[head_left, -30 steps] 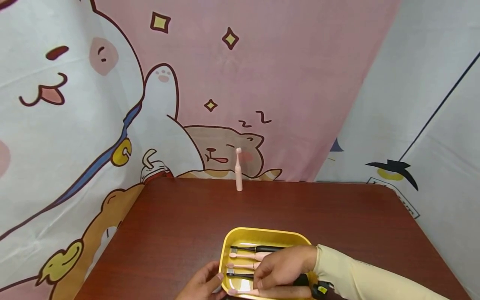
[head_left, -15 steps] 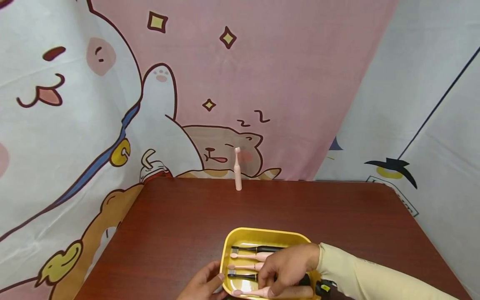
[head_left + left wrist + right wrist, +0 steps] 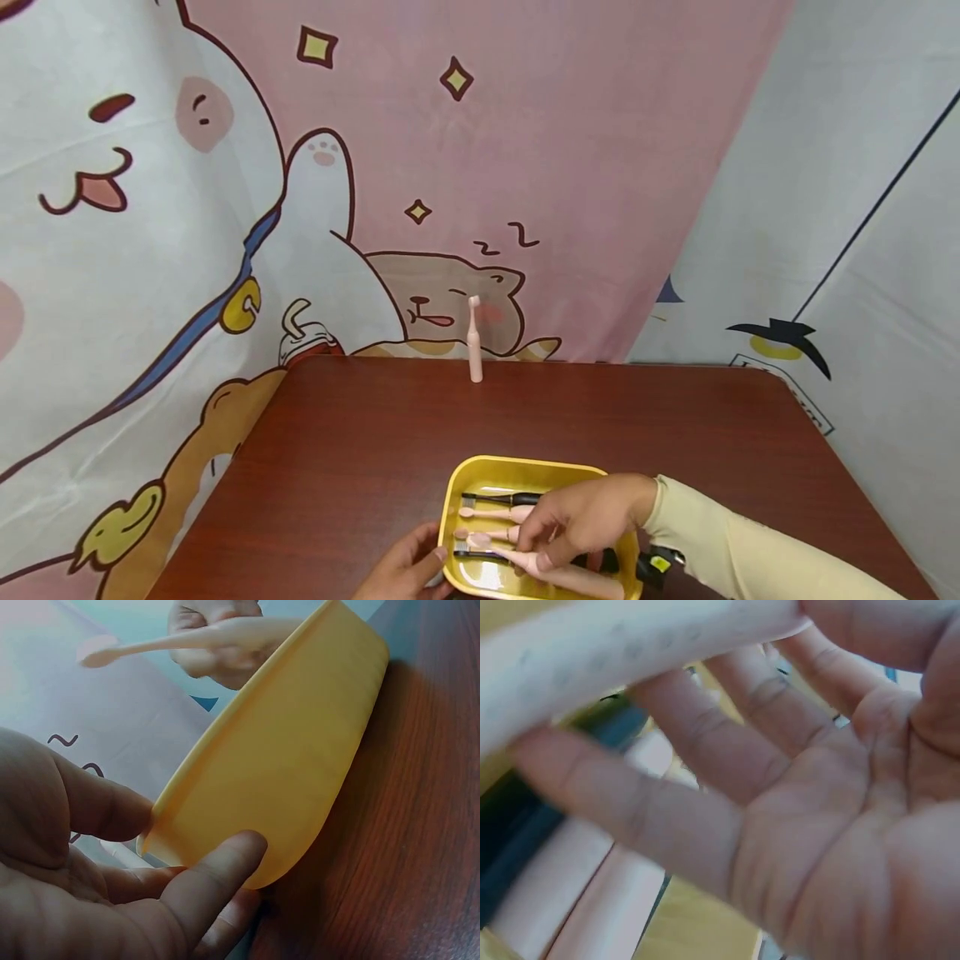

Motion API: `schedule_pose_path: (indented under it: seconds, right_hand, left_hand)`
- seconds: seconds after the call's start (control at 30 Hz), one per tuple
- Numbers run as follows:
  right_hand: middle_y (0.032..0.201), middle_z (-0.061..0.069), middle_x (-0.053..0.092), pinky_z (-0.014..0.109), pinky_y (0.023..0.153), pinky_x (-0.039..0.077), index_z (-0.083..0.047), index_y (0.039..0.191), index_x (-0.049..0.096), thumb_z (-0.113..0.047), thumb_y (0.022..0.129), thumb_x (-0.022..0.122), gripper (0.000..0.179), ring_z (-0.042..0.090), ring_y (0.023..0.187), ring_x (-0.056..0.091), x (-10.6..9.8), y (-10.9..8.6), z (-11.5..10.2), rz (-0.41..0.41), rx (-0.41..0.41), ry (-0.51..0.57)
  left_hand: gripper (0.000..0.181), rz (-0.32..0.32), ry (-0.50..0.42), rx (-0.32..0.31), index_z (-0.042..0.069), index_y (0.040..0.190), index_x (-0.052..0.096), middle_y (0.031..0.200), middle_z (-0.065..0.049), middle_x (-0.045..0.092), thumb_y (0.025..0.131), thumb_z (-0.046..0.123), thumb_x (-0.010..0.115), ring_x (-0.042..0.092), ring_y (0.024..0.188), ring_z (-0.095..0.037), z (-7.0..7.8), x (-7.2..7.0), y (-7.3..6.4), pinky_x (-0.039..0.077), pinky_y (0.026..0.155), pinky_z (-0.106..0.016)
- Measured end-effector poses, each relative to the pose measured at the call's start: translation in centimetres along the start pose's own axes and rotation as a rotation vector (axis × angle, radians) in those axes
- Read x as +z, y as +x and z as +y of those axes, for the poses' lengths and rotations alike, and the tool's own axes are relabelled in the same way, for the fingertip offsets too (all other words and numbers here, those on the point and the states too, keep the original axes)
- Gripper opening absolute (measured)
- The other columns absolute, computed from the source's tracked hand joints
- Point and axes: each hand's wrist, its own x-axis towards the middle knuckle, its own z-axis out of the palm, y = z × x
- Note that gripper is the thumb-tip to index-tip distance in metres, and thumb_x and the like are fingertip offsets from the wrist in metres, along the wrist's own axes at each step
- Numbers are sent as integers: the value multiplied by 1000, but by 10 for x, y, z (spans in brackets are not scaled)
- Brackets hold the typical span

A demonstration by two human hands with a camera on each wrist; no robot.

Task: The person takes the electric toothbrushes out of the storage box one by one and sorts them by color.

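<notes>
A brown worktop (image 3: 360,450) carries a yellow tray (image 3: 480,471) at its near edge. The right hand (image 3: 588,521) pinches a pink toothbrush (image 3: 555,571) just above the tray. The left hand (image 3: 405,571) grips the tray's left rim

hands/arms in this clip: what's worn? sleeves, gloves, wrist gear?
Both hands are bare, no gloves. The right hand comes out of a long, pale cream-yellow sleeve that ends at the wrist. Under that wrist sits a small black device with a yellow mark. The left hand shows no sleeve or wrist gear in view.
</notes>
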Motion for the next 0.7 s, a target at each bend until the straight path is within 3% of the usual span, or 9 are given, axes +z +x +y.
schedule_pose_path:
  seconds: [0.13,0.3,0.43,0.57,0.7]
  right_hand:
    - [111,-4,69,32,64,61,-19,126,64,-27,103,52,27,6,96,65,-3,-3,-1,15,-85,98]
    - [119,12,69,46,72,61,-15,129,61,-27,105,48,30,22,103,69,-7,-7,-5,56,-195,239]
    - [118,17,68,57,72,59,-12,130,60,-25,105,48,30,31,106,68,-13,-11,-9,162,-268,273]
    - [119,25,62,58,75,58,-10,133,57,-23,105,48,33,32,110,65,-23,-12,-10,297,-306,348]
    - [121,26,60,59,82,57,-10,138,54,-22,104,51,37,34,112,62,-36,-11,-11,471,-330,439]
  left_hand:
    - [56,11,11,0,-20,141,28,126,-22,56,102,13,51,61,104,-20,0,0,-1,57,82,-28]
    - [55,8,11,-1,-20,141,28,129,-24,54,103,13,50,60,108,-22,2,1,-1,57,85,-29]
    - [55,2,25,-3,-20,142,27,128,-23,55,103,13,49,61,106,-22,2,1,-2,57,84,-29]
    - [55,0,29,-2,-20,142,28,126,-22,56,103,13,49,61,105,-21,2,1,-1,57,82,-28]
    - [53,11,25,-5,-19,141,30,124,-20,57,103,12,50,61,105,-21,1,1,-2,57,82,-28]
